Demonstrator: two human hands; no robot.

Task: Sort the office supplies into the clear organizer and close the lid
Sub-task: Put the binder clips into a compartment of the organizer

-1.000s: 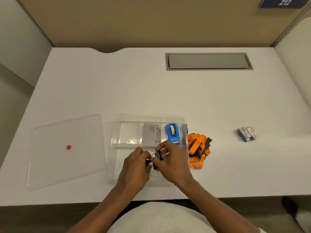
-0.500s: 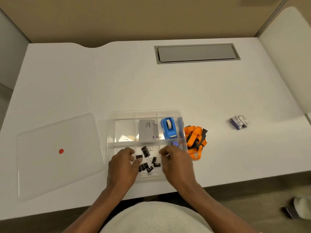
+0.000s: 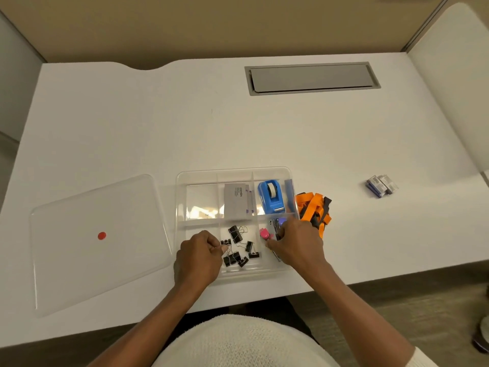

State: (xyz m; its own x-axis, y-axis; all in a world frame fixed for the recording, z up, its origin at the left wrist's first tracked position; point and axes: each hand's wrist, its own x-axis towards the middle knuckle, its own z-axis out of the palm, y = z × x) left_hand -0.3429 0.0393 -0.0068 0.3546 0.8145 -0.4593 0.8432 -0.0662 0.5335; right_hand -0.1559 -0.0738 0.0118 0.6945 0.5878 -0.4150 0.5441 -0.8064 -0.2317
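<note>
Head view: on the white desk the clear organizer sits open, its lid flat to the left. Left hand has fingers curled, pinching a binder clip's wire among the black binder clips in the front middle compartment. Right hand rests in the front right compartment beside a pink item; its finger state cannot be told. Orange lanyards lie just outside.

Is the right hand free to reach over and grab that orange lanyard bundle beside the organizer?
Probably yes. The right hand sits in the clear plastic organizer's near right compartment, and the orange lanyard bundle lies just outside the right wall on the white desk, nothing between but the low wall.
</note>
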